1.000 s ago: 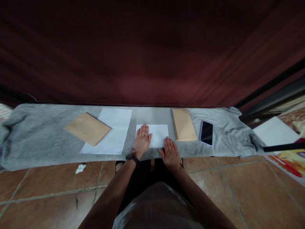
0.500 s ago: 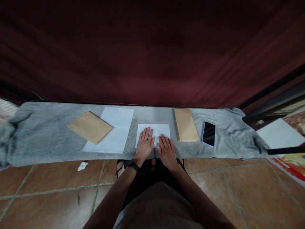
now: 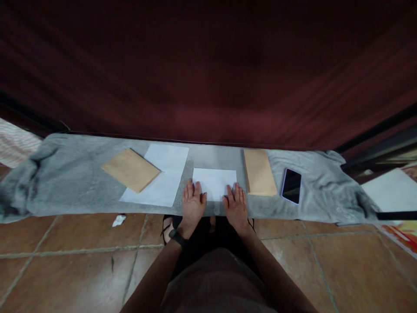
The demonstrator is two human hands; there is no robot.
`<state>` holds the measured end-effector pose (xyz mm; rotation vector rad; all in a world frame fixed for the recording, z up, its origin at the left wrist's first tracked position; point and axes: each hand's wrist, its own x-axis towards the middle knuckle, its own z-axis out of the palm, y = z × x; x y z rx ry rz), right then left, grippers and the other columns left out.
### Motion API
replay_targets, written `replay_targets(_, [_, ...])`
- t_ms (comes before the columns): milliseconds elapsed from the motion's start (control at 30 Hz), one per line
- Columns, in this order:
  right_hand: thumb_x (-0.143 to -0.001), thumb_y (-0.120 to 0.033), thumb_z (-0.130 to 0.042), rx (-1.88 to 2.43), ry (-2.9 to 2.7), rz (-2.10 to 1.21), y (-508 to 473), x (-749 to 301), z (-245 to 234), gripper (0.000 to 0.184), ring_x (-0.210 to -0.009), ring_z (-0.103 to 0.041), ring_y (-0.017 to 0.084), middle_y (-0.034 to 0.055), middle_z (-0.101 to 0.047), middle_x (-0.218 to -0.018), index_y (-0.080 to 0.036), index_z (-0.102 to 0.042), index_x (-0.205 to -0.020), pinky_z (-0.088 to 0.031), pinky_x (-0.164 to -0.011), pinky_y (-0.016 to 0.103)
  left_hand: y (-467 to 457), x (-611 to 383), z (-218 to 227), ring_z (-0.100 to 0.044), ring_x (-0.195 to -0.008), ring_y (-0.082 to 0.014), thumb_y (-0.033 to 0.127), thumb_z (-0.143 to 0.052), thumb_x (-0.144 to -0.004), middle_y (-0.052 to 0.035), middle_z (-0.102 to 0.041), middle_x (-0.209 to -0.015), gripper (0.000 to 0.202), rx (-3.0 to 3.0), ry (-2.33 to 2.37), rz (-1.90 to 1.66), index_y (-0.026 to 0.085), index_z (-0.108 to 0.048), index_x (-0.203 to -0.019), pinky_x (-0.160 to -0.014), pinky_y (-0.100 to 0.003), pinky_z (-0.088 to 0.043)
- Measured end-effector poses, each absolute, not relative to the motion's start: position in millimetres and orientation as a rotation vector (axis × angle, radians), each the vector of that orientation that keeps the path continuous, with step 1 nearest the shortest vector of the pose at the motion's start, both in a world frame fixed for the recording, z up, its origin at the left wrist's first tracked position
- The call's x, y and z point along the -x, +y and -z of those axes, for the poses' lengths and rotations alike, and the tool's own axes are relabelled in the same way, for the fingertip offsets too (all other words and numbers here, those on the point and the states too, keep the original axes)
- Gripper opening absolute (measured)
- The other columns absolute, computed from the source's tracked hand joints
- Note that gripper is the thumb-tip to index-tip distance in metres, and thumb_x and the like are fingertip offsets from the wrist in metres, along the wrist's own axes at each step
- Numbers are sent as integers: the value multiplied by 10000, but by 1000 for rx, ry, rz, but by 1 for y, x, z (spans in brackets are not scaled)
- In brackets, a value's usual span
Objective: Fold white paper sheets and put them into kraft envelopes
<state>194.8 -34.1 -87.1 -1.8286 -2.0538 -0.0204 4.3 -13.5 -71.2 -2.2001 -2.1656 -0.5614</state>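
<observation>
A folded-looking white sheet of paper (image 3: 215, 180) lies flat in front of me on a grey cloth (image 3: 74, 191). My left hand (image 3: 193, 202) rests open at its lower left corner, fingers slightly apart. At the lower right corner lies my right hand (image 3: 236, 205), also open, with its fingertips on or beside the paper's edge. Left of them, a stack of brown envelopes (image 3: 131, 169) lies at an angle over larger white sheets (image 3: 169, 158). Close to my right hand is another stack of brown envelopes (image 3: 259, 171).
A phone (image 3: 291, 186) with a dark screen lies right of the envelopes. A dark red curtain-like surface (image 3: 208, 87) rises behind the cloth-covered strip. On the tiled floor is a crumpled white scrap (image 3: 119, 220). A white board (image 3: 392, 191) stands at the far right.
Both hands have drawn apart and back toward me, from the middle of the small white paper to its lower corners. The view has shifted slightly.
</observation>
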Motion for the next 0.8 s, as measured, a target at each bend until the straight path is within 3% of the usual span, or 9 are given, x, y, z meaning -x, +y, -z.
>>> replay_targets(133, [-1048,-342,-430,1825,-2030,38,-34,-195,91,532,-1489,-314,364,212,-218,-1657,-145,-397,-1541,-347,-1147,578,-9,1,64,-554,-1315,-346,302,-491,-950,-181,-455,-1552,534,2133,-2243,605,151,-479,-1462,-1057,-498,-490])
replay_targets(300, [-1045,-351,-438,1805,-2045,43,-34,-196,92,536,-1484,-324,362,222,-255,-1643,-140,-400,-1536,-351,-1143,587,0,5,59,-597,-1232,-321,250,-490,-919,-176,-592,-1407,480,2137,-2338,580,127,-575,-1375,-1040,-465,-503])
replay_targets(467, [-1046,-353,-444,1813,-2073,39,-34,-198,92,524,-1486,-323,353,232,-303,-1622,-117,-428,-1513,-358,-1148,563,1,7,65,-620,-1187,-292,159,-502,-861,-139,-636,-1318,479,2142,-2360,732,169,-622,-1325,-1037,-448,-521])
replay_targets(667, [-1040,-328,-458,1818,-2092,32,-35,-201,88,514,-1482,-335,346,226,-313,-1620,-125,-434,-1512,-359,-1153,552,4,13,62,-697,-1003,-236,122,-525,-846,-115,-674,-1167,497,2166,-2585,955,178,-619,-1330,-930,-377,-584])
replay_targets(800, [-1034,-315,-461,1834,-2076,1,-34,-202,85,497,-1485,-331,341,228,-343,-1605,-106,-469,-1486,-351,-1165,544,3,16,55,-696,-1039,-236,106,-560,-856,-102,-689,-1168,501,2191,-2709,903,180,-606,-1349,-968,-374,-564])
